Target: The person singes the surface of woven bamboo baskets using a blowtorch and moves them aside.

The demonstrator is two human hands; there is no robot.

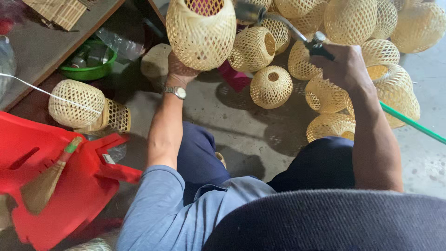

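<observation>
The left hand (180,70) cups a woven bamboo shade (200,31) from below, raised over the floor (241,125). The right hand (343,65) is clamped on a metal nozzle (278,21) with a green hose (411,122). The underhand grip looks loose; the shade could tip off onto the pile of shades (353,56).

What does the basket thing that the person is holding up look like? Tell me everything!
The woven basket is a rounded, barrel-like shell of thin pale-yellow strips, bamboo by the look of it, crossed in an open lattice full of small holes. Its top opening shows something pinkish inside. It is raised above the grey floor, tilted slightly, with the left hand gripping it from below. The metal nozzle held in the right hand points at its upper right side.
</observation>
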